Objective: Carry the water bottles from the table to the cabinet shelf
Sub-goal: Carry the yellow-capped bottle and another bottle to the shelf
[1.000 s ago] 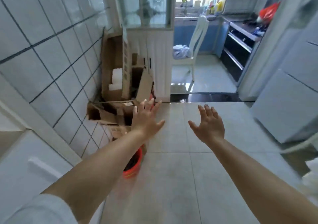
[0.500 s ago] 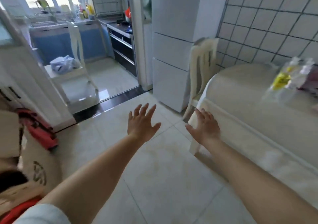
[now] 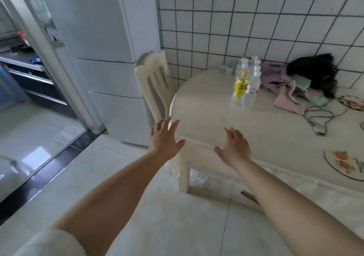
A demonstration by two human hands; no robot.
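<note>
Table [image 3: 206,106] with bottles [image 3: 245,86] now nearer, hands [image 3: 197,143] empty.

You've got two clear plastic bottles here, the yellow-label bottle [image 3: 240,86] and the white-label bottle [image 3: 253,87], both see-through with shiny walls and white caps. The table [image 3: 206,106] under them has a smooth, pale cream top with a soft sheen, looks painted or laminated, can't tell which. The chair [image 3: 153,82] matches it, same cream finish. The wall tiles [image 3: 256,19] are glossy white ceramic with dark grout. The floor [image 3: 157,216] is polished tile, pretty reflective. The pink cloth [image 3: 283,98] is soft, matt fabric, all crumpled.
</note>
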